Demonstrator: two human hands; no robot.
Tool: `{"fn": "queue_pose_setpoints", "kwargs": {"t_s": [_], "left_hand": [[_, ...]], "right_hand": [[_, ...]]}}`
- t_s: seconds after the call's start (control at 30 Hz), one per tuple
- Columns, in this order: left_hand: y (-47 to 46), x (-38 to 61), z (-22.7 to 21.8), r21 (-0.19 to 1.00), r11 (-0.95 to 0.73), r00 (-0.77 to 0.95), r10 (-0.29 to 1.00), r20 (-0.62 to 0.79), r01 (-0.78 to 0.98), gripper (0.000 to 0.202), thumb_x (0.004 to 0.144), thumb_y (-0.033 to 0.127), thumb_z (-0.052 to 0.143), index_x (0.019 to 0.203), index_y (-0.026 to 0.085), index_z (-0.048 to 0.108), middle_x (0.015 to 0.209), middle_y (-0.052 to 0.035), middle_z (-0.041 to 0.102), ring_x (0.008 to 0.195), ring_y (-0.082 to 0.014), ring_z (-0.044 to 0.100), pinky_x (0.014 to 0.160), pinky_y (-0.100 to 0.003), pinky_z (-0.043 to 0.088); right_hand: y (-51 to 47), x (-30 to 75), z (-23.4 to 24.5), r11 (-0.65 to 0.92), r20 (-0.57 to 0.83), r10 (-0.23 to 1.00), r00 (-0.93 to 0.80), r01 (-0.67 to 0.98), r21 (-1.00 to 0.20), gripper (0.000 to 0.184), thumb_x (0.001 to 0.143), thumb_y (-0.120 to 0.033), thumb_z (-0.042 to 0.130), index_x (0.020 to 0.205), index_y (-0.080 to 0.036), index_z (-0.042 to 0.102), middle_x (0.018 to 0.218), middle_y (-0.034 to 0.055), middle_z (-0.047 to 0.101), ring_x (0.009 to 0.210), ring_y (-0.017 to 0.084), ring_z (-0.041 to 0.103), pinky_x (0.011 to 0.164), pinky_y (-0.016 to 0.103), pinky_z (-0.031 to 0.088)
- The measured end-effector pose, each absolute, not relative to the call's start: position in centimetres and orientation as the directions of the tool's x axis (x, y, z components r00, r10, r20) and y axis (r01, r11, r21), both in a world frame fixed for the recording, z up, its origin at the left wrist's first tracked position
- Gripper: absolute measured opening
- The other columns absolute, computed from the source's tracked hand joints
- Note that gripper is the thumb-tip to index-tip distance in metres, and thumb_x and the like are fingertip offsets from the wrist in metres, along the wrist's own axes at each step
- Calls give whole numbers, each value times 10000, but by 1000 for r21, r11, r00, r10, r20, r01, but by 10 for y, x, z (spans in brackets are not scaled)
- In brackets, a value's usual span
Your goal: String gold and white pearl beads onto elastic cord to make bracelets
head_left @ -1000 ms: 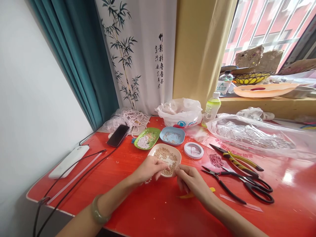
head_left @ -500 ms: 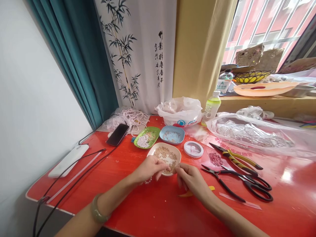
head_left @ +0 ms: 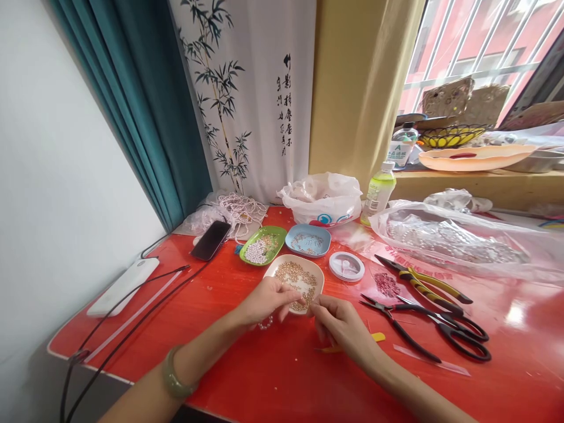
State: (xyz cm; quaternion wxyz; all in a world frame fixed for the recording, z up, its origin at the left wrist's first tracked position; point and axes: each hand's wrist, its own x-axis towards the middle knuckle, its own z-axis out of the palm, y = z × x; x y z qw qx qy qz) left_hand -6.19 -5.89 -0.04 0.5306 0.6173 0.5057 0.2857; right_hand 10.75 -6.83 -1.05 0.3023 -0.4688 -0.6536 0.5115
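Held a strand of pale round beads (head_left: 265, 326) in the left hand (head_left: 269, 302), lower centre; pinched the right hand (head_left: 338, 320) together by a cream rounded-square dish (head_left: 303, 286), could not tell on what.

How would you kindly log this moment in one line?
Left hand: pinched, bead strand hanging beneath | Right hand: pinched, contents unclear | Cream dish: gold beads inside | Yellow object: partly beneath right hand

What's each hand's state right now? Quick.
Left hand: closed in a pinch, bead strand hanging below it.
Right hand: closed in a pinch; whatever it holds is too small to tell.
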Motion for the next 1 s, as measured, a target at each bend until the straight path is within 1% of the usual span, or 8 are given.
{"fn": "queue_pose_setpoints", "kwargs": {"t_s": [0.13,0.23,0.47,0.63,0.8,0.93,1.0], "left_hand": [[-59,-62,0,950,91,328,925,-192,299,332,726,394,470,678,109,636,335,46,409,320,-52,328,394,-190,270],[-59,-61,1,950,88,323,928,-187,298,317,726,376,472,669,109,632,339,48,409,335,-51,331,403,-188,269],[-60,-60,2,955,80,334,926,-176,284,344,701,414,494,567,110,583,320,55,375,311,-44,301,378,-186,252],[-60,-59,2,953,78,329,928,-177,294,326,695,407,509,612,106,604,310,54,365,318,-47,306,366,-183,223],[-60,-59,1,949,57,331,929,-164,310,334,694,417,512,606,109,604,310,53,366,326,-46,305,376,-184,213],[-60,-59,1,941,69,321,930,-180,331,335,693,420,508,687,109,632,311,57,363,324,-50,301,379,-189,211],[-60,-59,1,941,67,319,931,-179,333,326,694,410,506,692,111,635,314,57,364,328,-51,304,379,-190,212]], "right_hand": [[-68,108,-12,51,-70,936,-346,327,-944,233,753,-217,350,551,-167,455,361,-53,437,338,60,336,364,169,255],[-68,108,-11,50,-69,932,-356,313,-948,222,751,-214,353,570,-165,472,364,-53,440,342,62,335,367,171,254],[-71,107,-10,27,-87,927,-366,296,-955,216,748,-207,359,593,-157,501,356,-55,436,349,65,334,381,174,262],[-71,108,-11,21,-93,928,-362,298,-954,212,736,-186,360,582,-158,504,358,-57,428,346,65,338,371,174,249],[-70,107,-12,-4,-122,924,-363,308,-951,200,725,-168,356,578,-163,493,358,-59,431,339,61,342,364,169,248],[-70,107,-14,-6,-116,928,-355,295,-955,197,722,-170,357,580,-164,494,360,-60,429,336,60,343,363,169,250],[-70,107,-13,-7,-116,928,-355,295,-956,195,722,-170,357,582,-164,493,360,-61,431,335,61,346,363,170,253]]}}
